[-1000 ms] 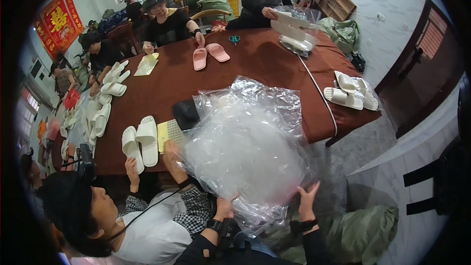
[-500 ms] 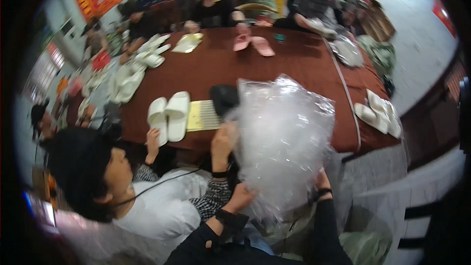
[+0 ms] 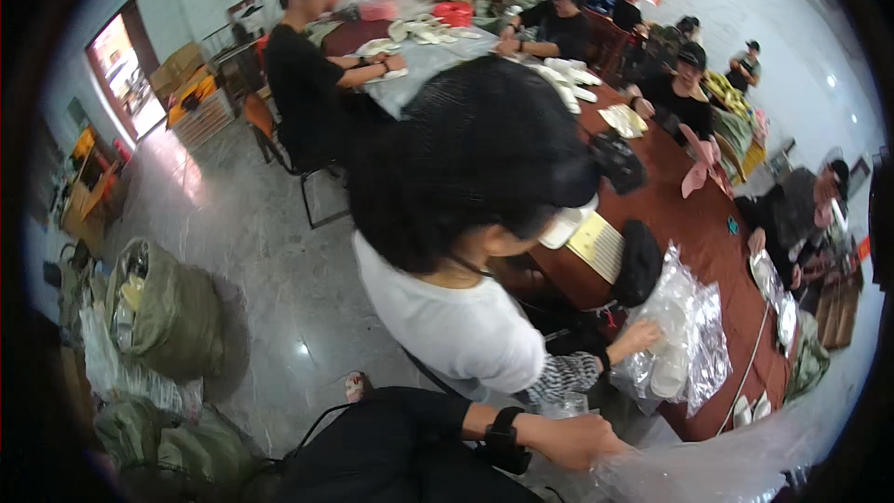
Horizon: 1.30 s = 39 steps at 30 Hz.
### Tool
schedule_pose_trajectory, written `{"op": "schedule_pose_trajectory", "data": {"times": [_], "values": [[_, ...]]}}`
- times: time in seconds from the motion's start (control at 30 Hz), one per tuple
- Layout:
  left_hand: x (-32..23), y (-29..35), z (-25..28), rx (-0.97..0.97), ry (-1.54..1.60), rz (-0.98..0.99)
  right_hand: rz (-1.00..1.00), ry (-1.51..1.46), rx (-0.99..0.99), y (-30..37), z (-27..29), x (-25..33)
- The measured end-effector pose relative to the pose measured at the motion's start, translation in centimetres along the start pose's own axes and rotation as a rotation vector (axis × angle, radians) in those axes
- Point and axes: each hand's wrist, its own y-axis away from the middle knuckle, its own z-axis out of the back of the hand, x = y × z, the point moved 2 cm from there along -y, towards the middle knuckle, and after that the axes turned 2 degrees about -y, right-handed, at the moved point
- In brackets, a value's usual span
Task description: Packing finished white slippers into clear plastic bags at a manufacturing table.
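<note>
My left hand (image 3: pixel 579 442), with a wide black band on its wrist, reaches in from the lower edge with closed fingers. It grips clear plastic film (image 3: pixel 708 466), which spreads away to the right and out of the picture. My right hand is not visible. Just beyond the film, several clear plastic bags (image 3: pixel 684 326) lie in a crinkled heap on the table's near edge, with something whitish among them. A co-worker's hand (image 3: pixel 635 339) touches that heap. Beside it are a black cap-like object (image 3: pixel 639 264) and a yellow sheet (image 3: pixel 596 247).
A co-worker in a white top (image 3: pixel 447 317) stands close on my left, partly covering the brown-covered table (image 3: pixel 666 196). Other people sit around it, one with pink slippers (image 3: pixel 698 163). Large green sacks (image 3: pixel 168 317) and a chair (image 3: pixel 298 168) stand on the left floor.
My view has swung left and tilted. The clear plastic bundle was between both my hands; now only my left hand shows, holding film, and clear bags lie on the table.
</note>
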Motion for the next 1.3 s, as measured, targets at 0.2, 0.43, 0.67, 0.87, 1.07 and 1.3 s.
{"op": "schedule_pose_trajectory", "data": {"times": [0.2,0.43,0.67,0.87,1.07,1.3], "values": [[-6.6,8.3,3.9,-0.043,-0.095,-0.031,0.091,-0.149,0.062,-0.8,-11.0,10.7],[-13.2,21.1,12.8,-0.108,0.191,-0.01,0.199,-0.36,0.026,-3.4,-27.5,21.1],[-16.2,36.8,25.3,-0.3,0.122,0.182,0.263,-0.58,-0.01,-6.3,-41.2,30.4],[-11.8,55.1,34.4,-0.756,0.121,0.251,0.016,-0.887,-0.315,-12.3,-50.1,34.5],[-4.9,77.3,42.9,-0.568,-0.628,0.71,-0.299,-0.789,-0.266,-30.8,-60.7,35.8],[-1.4,62.1,55.9,-0.785,-0.086,0.719,-0.016,-0.951,-0.54,-42.1,-57.8,32.5]]}}
